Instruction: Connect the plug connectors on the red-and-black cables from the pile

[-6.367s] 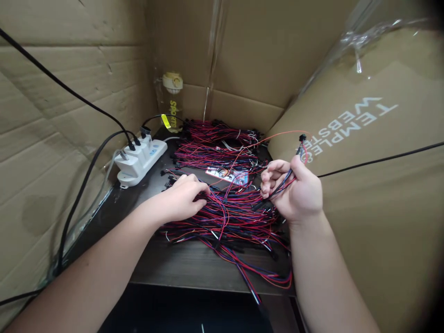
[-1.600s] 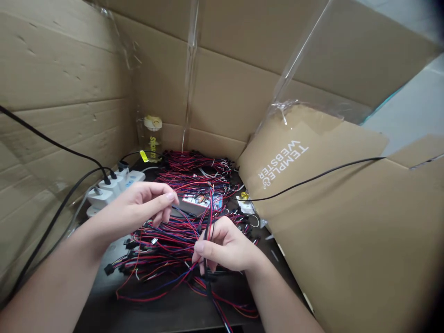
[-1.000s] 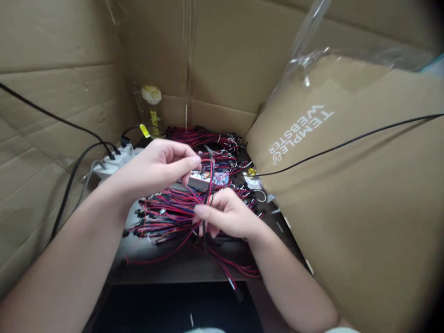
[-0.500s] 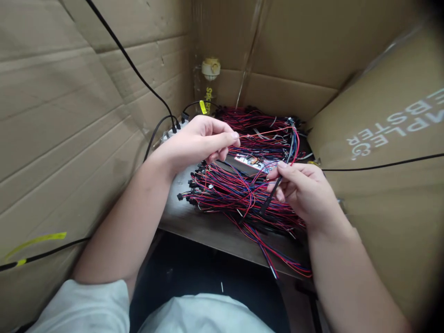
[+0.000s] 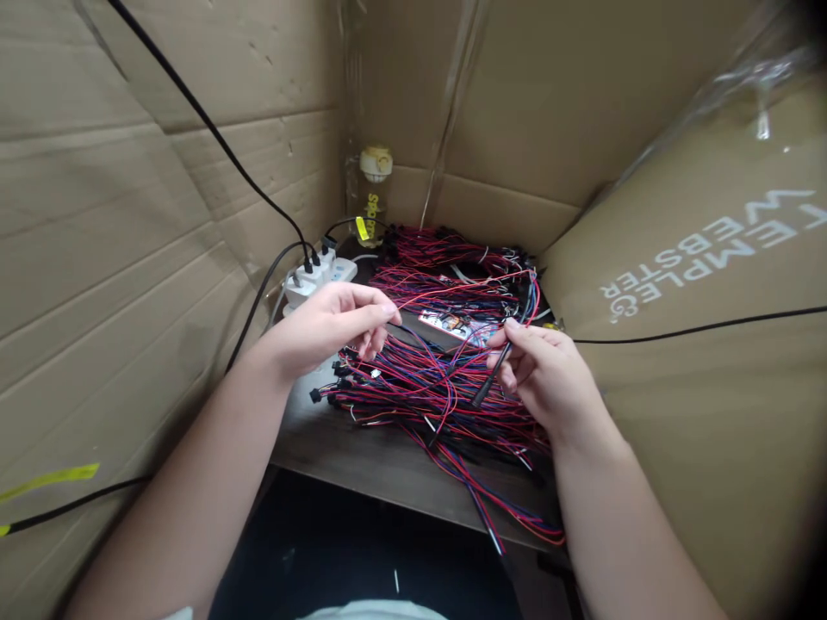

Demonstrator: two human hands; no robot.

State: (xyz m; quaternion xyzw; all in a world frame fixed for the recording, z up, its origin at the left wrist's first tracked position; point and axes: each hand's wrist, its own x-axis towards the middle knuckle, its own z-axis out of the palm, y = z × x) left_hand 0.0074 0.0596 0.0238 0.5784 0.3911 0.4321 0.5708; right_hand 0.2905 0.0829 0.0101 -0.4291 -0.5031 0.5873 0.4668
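My left hand (image 5: 352, 323) is closed in a pinch on an orange-red wire (image 5: 452, 289), which stretches rightward from my fingertips to a looped group of coloured wires (image 5: 533, 297). Between the thumb and fingers of my right hand (image 5: 539, 362) is a wire harness with a black sleeve (image 5: 489, 385); its sleeved end points down and left, while the coloured wires rise above the hand. Beneath both hands lies a thick pile of red, blue and black wires (image 5: 426, 392) with small black connectors at its left end. My fingers partly hide where the harness is gripped.
Behind lies another wire bundle (image 5: 445, 250). A white power strip with plugs (image 5: 316, 275) stands at the left, by a clear bottle with a yellowish cap (image 5: 376, 164). Cardboard walls (image 5: 517, 103) surround the table (image 5: 362, 461). Loose wires (image 5: 478, 491) hang over its front edge.
The camera view has shifted, so the table and pile sit lower and further left. My left hand has drawn slightly away from my right; both keep their grips.
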